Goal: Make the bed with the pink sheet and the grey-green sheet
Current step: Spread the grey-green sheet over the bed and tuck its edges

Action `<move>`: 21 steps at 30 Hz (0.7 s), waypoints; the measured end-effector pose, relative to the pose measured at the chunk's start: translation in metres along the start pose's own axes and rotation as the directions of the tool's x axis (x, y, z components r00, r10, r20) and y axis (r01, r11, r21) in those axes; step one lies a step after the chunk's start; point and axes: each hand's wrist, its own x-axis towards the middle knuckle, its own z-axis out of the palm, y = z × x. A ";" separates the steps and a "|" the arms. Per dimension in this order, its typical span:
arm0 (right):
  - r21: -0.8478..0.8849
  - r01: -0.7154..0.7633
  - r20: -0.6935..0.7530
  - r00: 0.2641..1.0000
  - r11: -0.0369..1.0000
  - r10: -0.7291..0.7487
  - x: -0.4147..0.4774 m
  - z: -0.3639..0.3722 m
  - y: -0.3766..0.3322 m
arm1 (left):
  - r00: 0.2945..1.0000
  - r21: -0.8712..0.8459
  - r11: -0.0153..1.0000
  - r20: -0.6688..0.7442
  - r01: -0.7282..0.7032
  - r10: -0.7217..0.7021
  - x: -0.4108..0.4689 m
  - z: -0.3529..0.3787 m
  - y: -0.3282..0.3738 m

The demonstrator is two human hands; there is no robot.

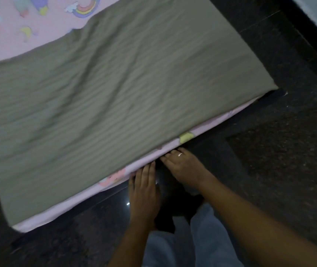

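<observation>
Currently the grey-green sheet point(115, 97) lies spread over most of the mattress top w/ diagonal wrinkles, the pink sheet point(28, 26) exposed at far left and along the near edge. Left hand point(144, 191) and right hand point(182, 166) — both flat, fingers extended, gripping nothing — rest side by side at the near edge, fingertips touching the pink side fabric. Ring point(180, 154) on a right-hand finger; dark floor point(269, 160) at right.

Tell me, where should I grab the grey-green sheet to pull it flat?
Probably at the near edge of the grey-green sheet, where it hangs over the pink sheet by the left hand and right hand. Pinch the hem from the floor side and pull toward you, since the folds run across the middle.
</observation>
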 end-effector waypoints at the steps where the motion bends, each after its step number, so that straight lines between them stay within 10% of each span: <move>1: 0.022 -0.025 0.011 1.000 0.999 0.025 0.010 0.006 -0.024 | 1.000 0.050 0.999 -0.019 0.007 -0.006 -0.011 -0.004 -0.022; 21: -0.094 -0.308 0.346 0.881 0.947 0.321 0.064 0.033 -0.139 | 0.983 -0.154 0.972 0.086 0.174 -0.163 -0.021 -0.006 -0.084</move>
